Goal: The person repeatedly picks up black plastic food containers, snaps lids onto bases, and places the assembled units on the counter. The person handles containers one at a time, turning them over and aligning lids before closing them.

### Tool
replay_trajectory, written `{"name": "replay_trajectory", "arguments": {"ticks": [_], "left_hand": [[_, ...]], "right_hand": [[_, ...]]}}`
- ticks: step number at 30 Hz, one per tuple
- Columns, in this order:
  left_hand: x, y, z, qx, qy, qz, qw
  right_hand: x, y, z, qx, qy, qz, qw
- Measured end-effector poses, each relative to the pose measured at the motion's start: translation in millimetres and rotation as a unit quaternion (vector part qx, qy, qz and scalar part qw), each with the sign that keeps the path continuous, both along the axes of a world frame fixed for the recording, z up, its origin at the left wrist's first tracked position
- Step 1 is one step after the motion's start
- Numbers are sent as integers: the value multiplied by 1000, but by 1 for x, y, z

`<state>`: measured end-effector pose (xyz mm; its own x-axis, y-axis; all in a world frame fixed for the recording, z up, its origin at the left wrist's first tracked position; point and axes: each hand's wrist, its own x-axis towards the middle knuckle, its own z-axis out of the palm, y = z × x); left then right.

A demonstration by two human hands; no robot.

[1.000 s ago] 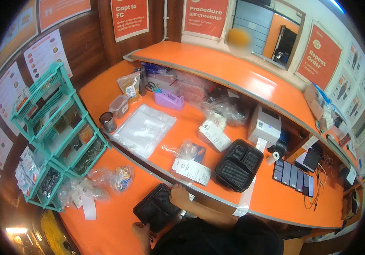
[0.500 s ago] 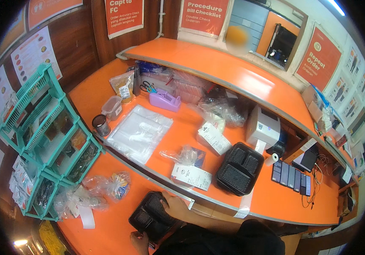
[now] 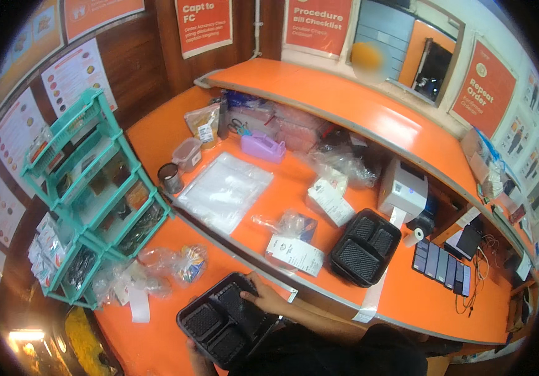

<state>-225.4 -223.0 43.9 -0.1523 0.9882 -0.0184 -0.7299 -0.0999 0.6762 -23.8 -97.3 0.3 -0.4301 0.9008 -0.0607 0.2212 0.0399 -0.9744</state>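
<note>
At the lower edge of the view, on the orange surface (image 3: 156,338), lies a black plastic meal tray with several compartments (image 3: 225,319). The right hand (image 3: 264,299) rests on the far right rim of this tray, with the fingers spread flat over the edge. The left hand (image 3: 195,354) is only partly visible at the near corner of the tray, and I cannot tell how its fingers are placed. Just beside the tray, to the left, lie crumpled clear plastic bags (image 3: 156,272). Further left stands a turquoise plastic rack with several shelves (image 3: 87,200). On the higher orange surface beyond the tray lies a white printed paper slip (image 3: 294,254), and near it to the right a stack of black plastic compartment trays (image 3: 364,246). Behind that stack stands a white label printer (image 3: 402,191). A flat pile of clear plastic bags (image 3: 224,190) lies well apart, near a small dark metal cup (image 3: 169,178).
</note>
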Motion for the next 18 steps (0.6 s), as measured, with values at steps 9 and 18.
{"name": "replay_trajectory", "arguments": {"ticks": [9,18], "left_hand": [[21,28,50,-61,281,-52,956],[41,20,71,-25,353,-12,935]], "right_hand": [[7,-26,9,189,-101,-25,976],[7,-47,164,-48,182,111,976]]}}
